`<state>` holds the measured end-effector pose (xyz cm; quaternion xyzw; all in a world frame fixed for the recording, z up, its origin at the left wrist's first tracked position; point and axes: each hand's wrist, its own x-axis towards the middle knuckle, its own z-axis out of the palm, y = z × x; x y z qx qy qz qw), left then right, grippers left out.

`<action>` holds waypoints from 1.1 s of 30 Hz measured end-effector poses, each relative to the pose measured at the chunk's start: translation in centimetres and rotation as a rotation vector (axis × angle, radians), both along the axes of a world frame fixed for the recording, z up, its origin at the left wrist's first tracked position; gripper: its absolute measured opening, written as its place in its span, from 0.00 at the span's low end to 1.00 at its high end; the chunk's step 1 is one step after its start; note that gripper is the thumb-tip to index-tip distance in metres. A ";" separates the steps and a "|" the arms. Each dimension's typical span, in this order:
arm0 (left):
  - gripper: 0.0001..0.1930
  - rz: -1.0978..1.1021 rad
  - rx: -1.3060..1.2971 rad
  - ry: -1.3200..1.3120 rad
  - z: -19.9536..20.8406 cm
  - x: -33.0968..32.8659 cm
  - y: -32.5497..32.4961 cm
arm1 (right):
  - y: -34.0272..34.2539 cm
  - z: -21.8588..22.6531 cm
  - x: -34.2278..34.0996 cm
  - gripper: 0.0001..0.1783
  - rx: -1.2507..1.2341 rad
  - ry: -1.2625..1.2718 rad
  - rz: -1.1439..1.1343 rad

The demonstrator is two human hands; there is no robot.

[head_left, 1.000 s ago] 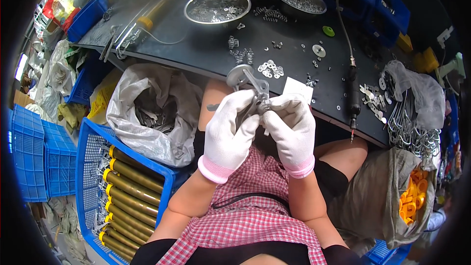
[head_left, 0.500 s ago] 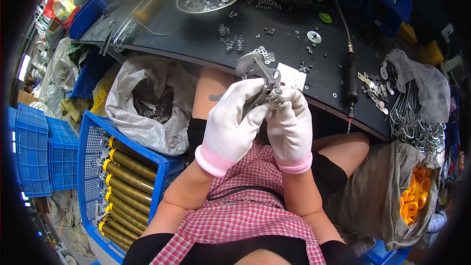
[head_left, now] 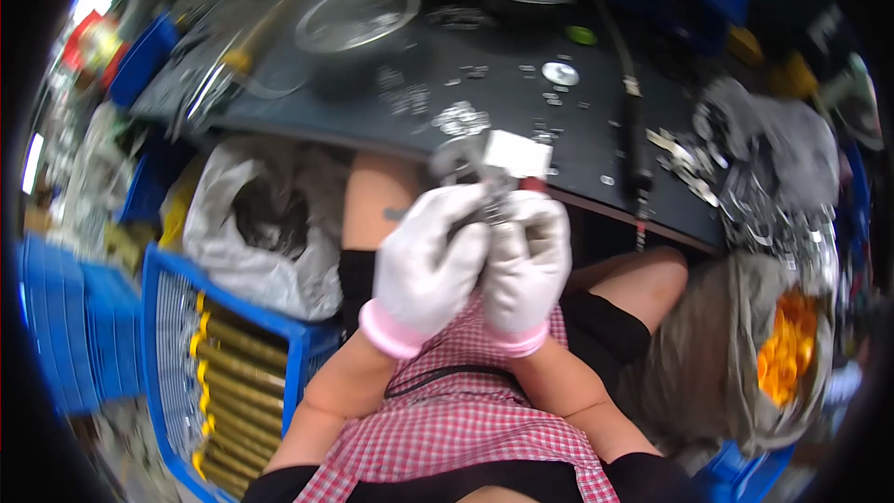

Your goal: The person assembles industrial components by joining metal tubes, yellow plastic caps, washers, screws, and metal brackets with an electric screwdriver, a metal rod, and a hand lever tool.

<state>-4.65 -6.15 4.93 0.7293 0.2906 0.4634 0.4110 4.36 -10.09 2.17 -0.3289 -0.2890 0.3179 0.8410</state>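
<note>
A grey metal part (head_left: 458, 162) with a rounded end and a lever-like body is held in front of my lap, blurred by motion. My left hand (head_left: 426, 265), in a white glove with a pink cuff, is closed round it, and a flat grey end sticks out left of the palm. My right hand (head_left: 527, 270), gloved alike, has its fingers pinched against the part's near end; any small piece between those fingertips is hidden. Just beyond the hands, a white card (head_left: 518, 155) and a pile of small metal rings (head_left: 462, 118) lie on the black table (head_left: 335, 102).
Metal bowls (head_left: 358, 19) of small parts stand at the back. A power screwdriver (head_left: 637, 144) hangs at the right. On the left are a white sack (head_left: 209, 233) and a blue crate (head_left: 291, 368) of yellow-capped tubes; on the right, a grey sack (head_left: 694, 354) with orange rings (head_left: 787, 349).
The whole view has shifted and blurred, so table items appear further left. Both hands still hold the grey metal part together, slightly lower in the picture.
</note>
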 end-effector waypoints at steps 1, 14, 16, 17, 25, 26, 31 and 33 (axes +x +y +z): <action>0.12 0.020 -0.082 -0.018 0.2 -0.3 0.0 | 0.1 0.2 -0.4 0.07 -0.059 0.030 0.045; 0.14 -0.102 -0.369 -0.015 -4.6 -0.3 0.2 | -2.7 -1.5 2.8 0.11 -0.192 -0.081 0.162; 0.13 -0.079 -0.342 -0.019 -4.1 0.0 0.4 | -2.6 -0.4 4.9 0.12 -0.280 -0.484 0.204; 0.13 -0.080 -0.343 -0.016 -3.8 -0.1 0.7 | -2.4 1.1 7.1 0.12 -0.354 -0.705 0.288; 0.10 -0.020 -0.343 -0.154 -3.5 -0.6 2.1 | 5.7 4.3 31.9 0.26 -1.595 -1.410 -0.467; 0.10 -0.023 -0.343 -0.160 -3.5 -0.7 2.2 | 6.3 3.5 33.7 0.28 -1.727 -1.413 -0.392; 0.10 -0.020 -0.418 -0.176 -3.3 -1.3 2.4 | 7.9 2.1 35.3 0.29 -1.735 -1.478 -0.284; 0.10 -0.034 -0.424 -0.176 -3.0 -1.1 2.8 | 8.5 2.9 34.7 0.23 -1.783 -1.580 -0.251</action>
